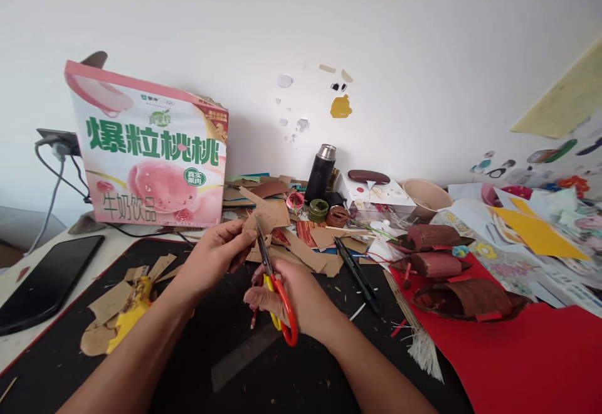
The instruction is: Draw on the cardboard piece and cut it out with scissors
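Observation:
Between the fingertips of my left hand [219, 251] is a small piece of brown cardboard [251, 224], raised above the dark mat. My right hand [289, 291] is closed through the handles of a pair of scissors [288, 313] with red and yellow grips. The blades point up and away, and their tips meet the cardboard beside my left fingers. Whether the blades are parted cannot be made out. Loose cardboard scraps [301, 248] lie just beyond both hands. Left of my left forearm, a yellow-and-brown cardboard piece [129, 317] rests among more offcuts.
A large pink drink carton [155, 150] stands at the back left, with a black phone [49, 282] before it. A dark flask [321, 172] stands behind the scraps. A black cutter knife [360, 276] lies right of my hands. Brown model boats [470, 298] sit on red paper [527, 357].

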The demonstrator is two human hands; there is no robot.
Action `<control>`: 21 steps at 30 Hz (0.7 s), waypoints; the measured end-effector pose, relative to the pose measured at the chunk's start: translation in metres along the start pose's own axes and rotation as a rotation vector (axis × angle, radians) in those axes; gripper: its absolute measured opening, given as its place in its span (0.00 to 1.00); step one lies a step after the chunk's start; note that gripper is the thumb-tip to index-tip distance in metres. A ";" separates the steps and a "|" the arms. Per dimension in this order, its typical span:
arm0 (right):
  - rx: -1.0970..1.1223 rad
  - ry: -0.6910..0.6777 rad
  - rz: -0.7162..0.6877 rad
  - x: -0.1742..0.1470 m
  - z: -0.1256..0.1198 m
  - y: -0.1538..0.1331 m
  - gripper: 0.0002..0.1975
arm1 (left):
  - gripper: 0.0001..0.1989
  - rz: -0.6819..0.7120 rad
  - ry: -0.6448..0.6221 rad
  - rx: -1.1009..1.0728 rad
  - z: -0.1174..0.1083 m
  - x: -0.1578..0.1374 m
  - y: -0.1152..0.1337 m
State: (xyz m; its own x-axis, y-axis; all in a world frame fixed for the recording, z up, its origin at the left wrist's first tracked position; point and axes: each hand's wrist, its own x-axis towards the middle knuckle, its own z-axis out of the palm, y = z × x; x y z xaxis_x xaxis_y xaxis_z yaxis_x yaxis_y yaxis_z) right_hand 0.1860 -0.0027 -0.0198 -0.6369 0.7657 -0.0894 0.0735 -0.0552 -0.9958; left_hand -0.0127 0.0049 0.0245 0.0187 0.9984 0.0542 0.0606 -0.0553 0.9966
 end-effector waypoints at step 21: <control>0.003 0.061 0.056 0.004 0.001 0.002 0.31 | 0.23 0.015 0.006 -0.035 0.001 -0.001 0.000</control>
State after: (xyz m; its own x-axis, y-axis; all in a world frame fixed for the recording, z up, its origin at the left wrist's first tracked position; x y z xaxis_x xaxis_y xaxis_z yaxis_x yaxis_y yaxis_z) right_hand 0.1827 -0.0008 -0.0220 -0.5837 0.7991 -0.1439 0.1056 -0.1010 -0.9893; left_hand -0.0116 0.0043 0.0243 0.0138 0.9975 0.0699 0.0255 -0.0702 0.9972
